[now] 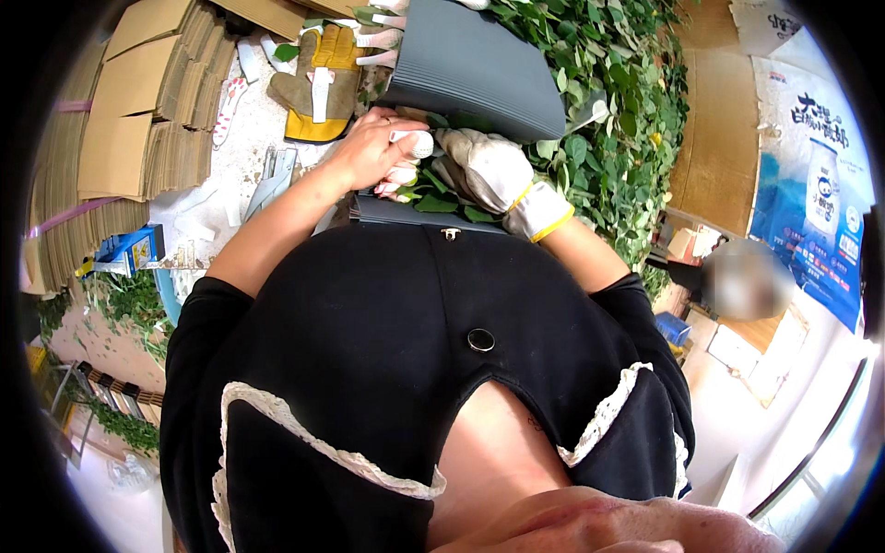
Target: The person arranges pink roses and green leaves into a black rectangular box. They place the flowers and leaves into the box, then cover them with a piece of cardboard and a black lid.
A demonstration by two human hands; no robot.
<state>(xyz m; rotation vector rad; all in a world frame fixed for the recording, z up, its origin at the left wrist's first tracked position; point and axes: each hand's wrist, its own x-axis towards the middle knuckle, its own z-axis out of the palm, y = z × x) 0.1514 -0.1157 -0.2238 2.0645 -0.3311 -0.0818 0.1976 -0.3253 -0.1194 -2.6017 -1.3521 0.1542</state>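
My left hand [371, 147], bare, is closed beside a small white net-covered bud [421, 145] that sits at its thumb. Just below it are more pale, pinkish-white heads [402, 173], partly covered by the hand. My right hand [493, 170] wears a white glove with a yellow cuff, its fingers curled down over green leafy stems [439, 199]. Beyond both hands a dark grey ribbed sheet [475, 74] curves over the work surface, and its near part shows by my waist. Several net-wrapped pink and white heads [380, 39] line its left edge.
A brown and yellow work glove [323, 83] lies to the left, near grey metal pieces [270, 184]. Stacked folded cardboard [138, 101] stands at far left, above a blue box [129, 251]. A heap of leafy green stems [618, 120] spreads along the right. A blue poster [811, 194] hangs beyond.
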